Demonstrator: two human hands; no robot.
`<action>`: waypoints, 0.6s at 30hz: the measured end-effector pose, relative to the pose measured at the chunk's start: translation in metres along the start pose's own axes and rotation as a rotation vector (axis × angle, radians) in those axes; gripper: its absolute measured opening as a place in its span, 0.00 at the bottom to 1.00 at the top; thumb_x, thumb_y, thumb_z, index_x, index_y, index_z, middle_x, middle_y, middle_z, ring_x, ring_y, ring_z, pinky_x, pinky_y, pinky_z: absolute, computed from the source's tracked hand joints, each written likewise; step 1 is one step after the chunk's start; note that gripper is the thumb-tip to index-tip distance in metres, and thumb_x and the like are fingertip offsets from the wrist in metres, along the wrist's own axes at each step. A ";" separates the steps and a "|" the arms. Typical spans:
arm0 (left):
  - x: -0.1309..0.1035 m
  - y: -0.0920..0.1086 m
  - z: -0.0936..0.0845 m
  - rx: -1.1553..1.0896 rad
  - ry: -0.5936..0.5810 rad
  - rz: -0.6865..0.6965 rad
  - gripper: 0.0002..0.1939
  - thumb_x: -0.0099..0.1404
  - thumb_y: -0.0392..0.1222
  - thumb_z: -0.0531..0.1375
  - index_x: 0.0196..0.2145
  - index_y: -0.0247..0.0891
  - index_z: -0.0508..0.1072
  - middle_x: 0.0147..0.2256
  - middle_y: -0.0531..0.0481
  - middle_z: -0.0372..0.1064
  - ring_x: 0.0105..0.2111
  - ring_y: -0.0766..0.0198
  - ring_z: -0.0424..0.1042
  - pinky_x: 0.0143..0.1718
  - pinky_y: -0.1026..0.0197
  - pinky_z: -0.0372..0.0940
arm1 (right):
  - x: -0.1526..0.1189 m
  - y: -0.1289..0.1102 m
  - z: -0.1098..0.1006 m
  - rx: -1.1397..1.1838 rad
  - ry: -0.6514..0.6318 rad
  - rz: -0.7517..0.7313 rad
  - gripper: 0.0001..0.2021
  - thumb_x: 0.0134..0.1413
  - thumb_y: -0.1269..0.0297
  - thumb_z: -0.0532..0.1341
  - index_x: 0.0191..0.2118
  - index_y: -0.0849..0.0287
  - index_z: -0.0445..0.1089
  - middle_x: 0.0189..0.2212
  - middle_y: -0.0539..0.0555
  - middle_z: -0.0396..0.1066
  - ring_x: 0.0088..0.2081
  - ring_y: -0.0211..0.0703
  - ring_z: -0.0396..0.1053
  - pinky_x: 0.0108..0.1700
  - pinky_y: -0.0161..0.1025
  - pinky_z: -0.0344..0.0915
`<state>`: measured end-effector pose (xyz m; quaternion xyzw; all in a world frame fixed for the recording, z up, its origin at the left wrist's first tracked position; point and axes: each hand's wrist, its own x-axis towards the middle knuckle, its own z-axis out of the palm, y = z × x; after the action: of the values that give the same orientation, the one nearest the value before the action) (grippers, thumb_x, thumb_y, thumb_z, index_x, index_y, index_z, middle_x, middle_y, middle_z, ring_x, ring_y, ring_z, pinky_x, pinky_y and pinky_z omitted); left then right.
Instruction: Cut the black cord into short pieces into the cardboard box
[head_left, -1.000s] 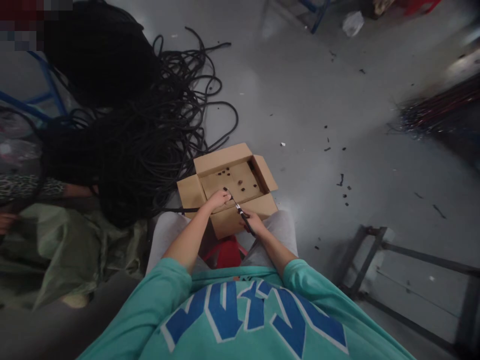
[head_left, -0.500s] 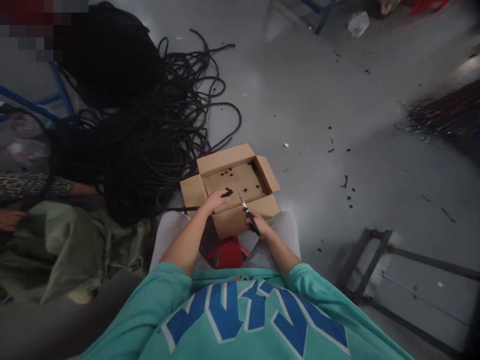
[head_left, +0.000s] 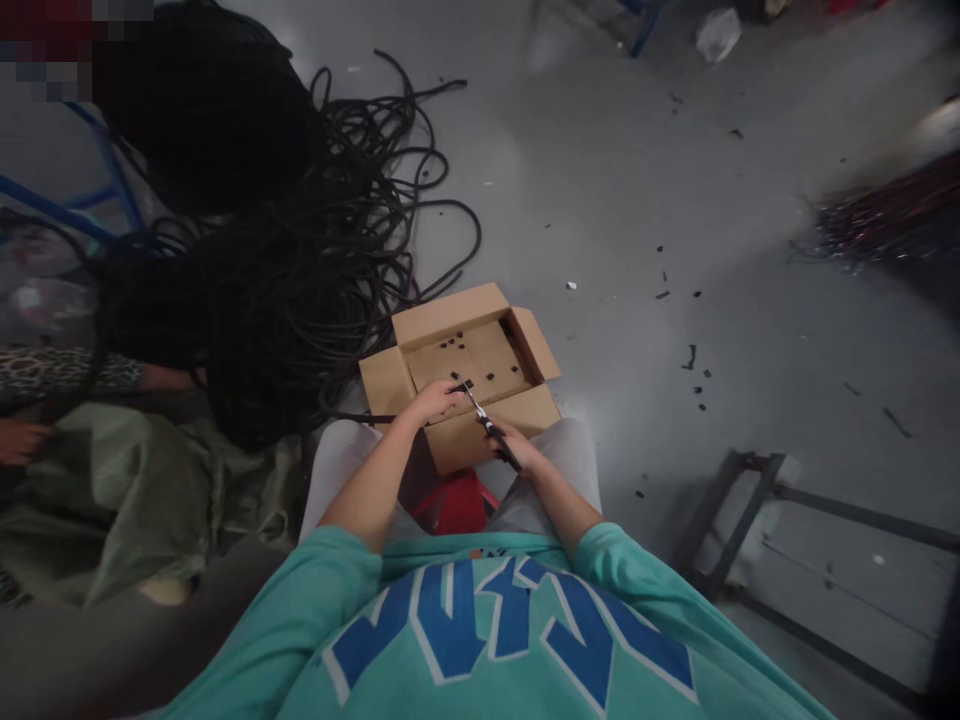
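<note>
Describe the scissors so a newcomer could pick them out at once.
Find the open cardboard box by the grey-trousered knees. Over its near flap, the right hand grips the scissors. Their pale metal blades set them apart from the small all-black pieces scattered inside the box.

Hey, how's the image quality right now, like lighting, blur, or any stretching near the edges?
In the head view: dim light overall, the black cord pile sinking into darkness; the wire bundle at the right edge blurred; the metal frame seemingly stretched toward the lower right; the cardboard box and scissors clearer; the top-left corner pixelated.
</note>
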<state>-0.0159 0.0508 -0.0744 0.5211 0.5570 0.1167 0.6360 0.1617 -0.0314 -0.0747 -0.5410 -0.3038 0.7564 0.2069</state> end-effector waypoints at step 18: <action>-0.006 0.011 0.003 -0.014 -0.064 -0.093 0.08 0.50 0.40 0.56 0.20 0.33 0.62 0.13 0.58 0.54 0.10 0.78 0.47 0.12 0.70 0.41 | 0.011 0.010 -0.003 -0.033 0.010 -0.052 0.26 0.27 0.73 0.53 0.42 0.59 0.62 0.15 0.41 0.55 0.14 0.27 0.49 0.17 0.29 0.44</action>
<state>-0.0108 0.0500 -0.0630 0.4934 0.5593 0.0742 0.6620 0.1613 -0.0306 -0.0898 -0.5400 -0.3291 0.7430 0.2190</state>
